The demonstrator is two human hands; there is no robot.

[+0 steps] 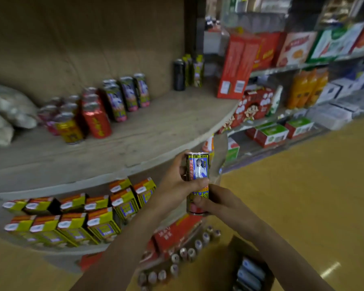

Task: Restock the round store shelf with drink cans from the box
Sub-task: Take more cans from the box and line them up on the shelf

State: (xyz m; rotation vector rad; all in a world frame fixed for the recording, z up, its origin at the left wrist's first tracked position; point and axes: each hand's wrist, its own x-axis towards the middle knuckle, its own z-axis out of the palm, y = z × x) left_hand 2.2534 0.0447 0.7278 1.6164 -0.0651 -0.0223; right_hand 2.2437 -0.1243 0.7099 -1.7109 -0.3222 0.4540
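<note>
Both hands hold one tall drink can (pixel 198 169) upright, just in front of the round wooden shelf's curved edge (pixel 135 162). My left hand (pixel 177 181) grips its upper half from the left, thumb across the front. My right hand (pixel 210 200) grips its lower half from the right. Matching cans (pixel 128 94) stand in a row at the back of the shelf beside red cans (pixel 96 116). The open cardboard box (pixel 233 267) sits on the floor below my arms, with several can tops (pixel 185 255) showing in a row.
White sacks (pixel 6 110) lie at the shelf's left end. Yellow and red cartons (pixel 82 217) fill the tier below. A red carton (pixel 235 66) stands at the shelf's right end. Straight shelves with boxed goods (pixel 303 80) run to the right, above a yellow floor (pixel 313 196).
</note>
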